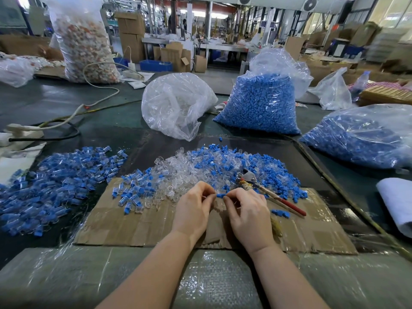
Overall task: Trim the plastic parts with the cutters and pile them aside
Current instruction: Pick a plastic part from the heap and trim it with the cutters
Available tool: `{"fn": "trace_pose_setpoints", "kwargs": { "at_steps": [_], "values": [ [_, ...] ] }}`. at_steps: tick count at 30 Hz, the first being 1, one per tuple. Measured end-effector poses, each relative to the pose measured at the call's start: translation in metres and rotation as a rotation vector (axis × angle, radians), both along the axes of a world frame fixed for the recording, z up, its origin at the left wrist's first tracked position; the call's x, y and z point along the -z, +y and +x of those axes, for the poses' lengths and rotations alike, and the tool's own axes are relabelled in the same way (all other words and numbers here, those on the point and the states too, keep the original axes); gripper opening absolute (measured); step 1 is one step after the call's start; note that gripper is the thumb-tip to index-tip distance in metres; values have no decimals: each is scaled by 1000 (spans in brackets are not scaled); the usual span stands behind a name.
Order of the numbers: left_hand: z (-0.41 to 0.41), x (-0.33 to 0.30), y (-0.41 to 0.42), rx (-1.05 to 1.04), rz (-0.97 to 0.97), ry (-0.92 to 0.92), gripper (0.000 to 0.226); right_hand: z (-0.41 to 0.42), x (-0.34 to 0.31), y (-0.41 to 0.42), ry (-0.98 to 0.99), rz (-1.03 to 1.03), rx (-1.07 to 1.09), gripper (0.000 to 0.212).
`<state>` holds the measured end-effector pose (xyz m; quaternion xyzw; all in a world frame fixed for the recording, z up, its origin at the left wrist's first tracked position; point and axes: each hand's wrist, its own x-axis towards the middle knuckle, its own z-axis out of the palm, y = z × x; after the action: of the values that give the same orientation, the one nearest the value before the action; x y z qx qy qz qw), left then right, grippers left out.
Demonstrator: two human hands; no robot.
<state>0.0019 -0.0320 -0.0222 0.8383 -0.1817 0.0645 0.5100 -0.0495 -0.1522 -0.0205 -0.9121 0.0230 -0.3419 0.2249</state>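
Both hands point(219, 210) pinching blue part point(220, 195); beyond, bags point(263, 103) of blue parts.

Around the cardboard sheet point(138, 228): one pair of cutters point(263, 188), two bags of blue parts point(263, 103) point(361, 141), one bag of clear parts point(176, 105), two hands point(194, 208) point(247, 212), loose parts beyond counting.

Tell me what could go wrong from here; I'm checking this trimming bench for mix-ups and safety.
1. The left hand and right hand pinch one small blue plastic part between them over the mixed pile; if it slips, it could get lost among the untrimmed ones.
2. The cutters lie on loose parts right beside the right hand, so a blind reach might catch the blades.
3. The assembled pile nearly touches the mixed pile; they may blend.
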Motion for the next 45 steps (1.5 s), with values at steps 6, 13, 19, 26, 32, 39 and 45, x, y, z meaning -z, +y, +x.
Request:
{"fn": "trace_pose_setpoints", "kwargs": {
  "at_steps": [6,13,19,26,32,39,45],
  "values": [
    [1,1,0,47,-89,95,26,0,-2,1,12,-101,15,17],
    [-1,2,2,76,13,-5,22,-1,-2,3,31,-182,38,27],
    [0,0,1,78,-26,18,23,-1,-1,1,73,-118,-30,16],
    [2,1,2,108,-23,24,30,-1,-1,-1,46,-66,-139,21],
    [2,1,2,119,-13,26,30,1,1,-2,7,-87,-123,19],
    [2,1,2,121,-36,17,31,1,0,-2,34,-70,-151,18],
    [2,1,1,114,-69,60,26,-3,-7,-6,15,-14,22,33]
  ]
}}
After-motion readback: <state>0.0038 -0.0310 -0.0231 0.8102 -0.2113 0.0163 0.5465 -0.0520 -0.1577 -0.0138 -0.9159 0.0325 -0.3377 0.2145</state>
